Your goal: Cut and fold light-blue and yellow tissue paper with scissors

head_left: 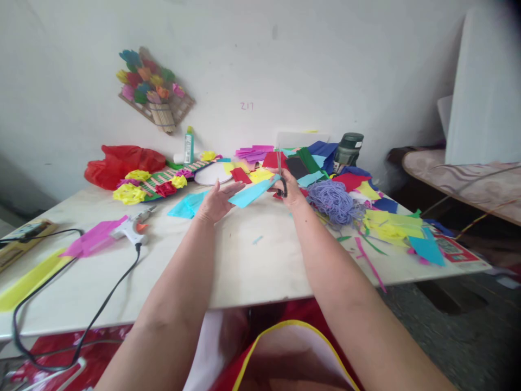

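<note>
My left hand (217,200) holds a light blue strip of paper (254,193) above the table, thumb under it and fingers stretched along it. My right hand (290,191) grips black-handled scissors (280,172), whose blades point up and away at the strip's right end. Another light blue paper piece (187,206) lies on the white table (252,260) just left of my left hand. A tiny blue scrap (257,239) lies on the table in front of my hands.
A glue gun (132,228) with black cord and a pink paper (91,239) lie at left. Purple yarn (336,201), coloured paper sheets (391,222), a dark jar (348,149), a glue bottle (189,145), paper flowers (132,191) and a red bag (120,163) crowd the far side.
</note>
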Demonstrator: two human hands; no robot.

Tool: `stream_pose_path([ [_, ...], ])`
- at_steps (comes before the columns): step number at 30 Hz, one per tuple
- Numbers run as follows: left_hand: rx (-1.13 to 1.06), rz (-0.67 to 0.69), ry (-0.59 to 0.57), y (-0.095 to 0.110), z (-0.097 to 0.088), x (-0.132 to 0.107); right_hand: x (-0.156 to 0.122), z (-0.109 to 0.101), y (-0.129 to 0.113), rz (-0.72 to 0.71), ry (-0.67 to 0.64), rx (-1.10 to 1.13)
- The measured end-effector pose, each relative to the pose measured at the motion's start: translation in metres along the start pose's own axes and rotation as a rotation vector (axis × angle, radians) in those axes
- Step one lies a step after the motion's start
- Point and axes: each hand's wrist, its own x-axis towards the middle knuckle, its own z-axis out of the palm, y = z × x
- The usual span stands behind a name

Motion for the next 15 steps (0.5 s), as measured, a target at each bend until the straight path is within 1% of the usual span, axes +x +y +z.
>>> stream_pose_path([
  [2, 0.022, -0.075, 0.042, -0.004, -0.002, 0.003, -0.002, 0.002, -0.002, -0.008, -0.033, 0.002],
  [4, 0.038, -0.125, 0.066, -0.008, -0.004, 0.006, -0.003, 0.004, -0.003, -0.034, -0.093, -0.001],
  [7, 0.076, -0.173, 0.060, -0.013, -0.004, 0.008, -0.006, 0.011, -0.005, -0.047, -0.174, -0.052],
  [10, 0.147, -0.273, 0.048, -0.013, -0.003, 0.008, -0.008, 0.016, -0.006, -0.012, -0.216, -0.116],
  [12, 0.185, -0.326, 0.068, -0.013, -0.003, 0.009, -0.008, 0.018, -0.005, -0.015, -0.250, -0.136],
  [13, 0.193, -0.331, 0.083, -0.014, -0.005, 0.010, -0.008, 0.018, -0.005, -0.023, -0.264, -0.147],
  [15, 0.173, -0.296, 0.101, -0.015, -0.008, 0.011, -0.006, 0.016, -0.002, -0.030, -0.256, -0.183],
])
